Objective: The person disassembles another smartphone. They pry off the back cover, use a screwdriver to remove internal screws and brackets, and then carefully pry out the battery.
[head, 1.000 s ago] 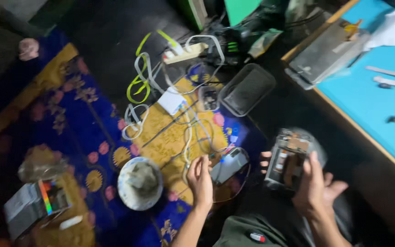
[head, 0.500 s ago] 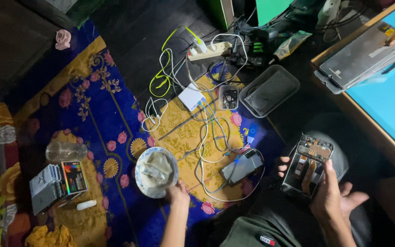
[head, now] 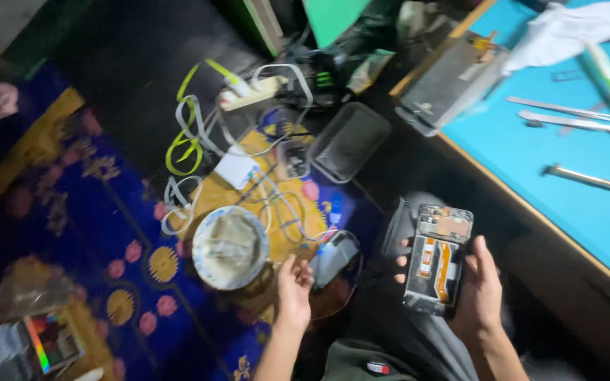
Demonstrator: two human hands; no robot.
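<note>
Right hand (head: pixel 476 296) grips opened phone (head: pixel 438 257), board side up for viewing.
L hand (head: pixel 294 283) loose, fingers half-curled, empty, beside bowl (head: pixel 230 247) on mat (head: pixel 107 233).

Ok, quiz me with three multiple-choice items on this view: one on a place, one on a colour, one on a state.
1. Where does the round bowl sit?
A. on the patterned rug
B. on the turquoise table
C. in the clear tray

2. What colour is the table top at the right?
A. red
B. turquoise
C. white

3. In what state is the phone in the right hand?
A. sealed, screen lit
B. opened, its inner parts showing
C. wrapped in cloth

Answers:
1 A: the bowl rests on the blue and yellow rug, just beyond the left hand.
2 B: the surface under the metal tools is turquoise.
3 B: orange strips and bare metal plates show inside its frame.
</note>
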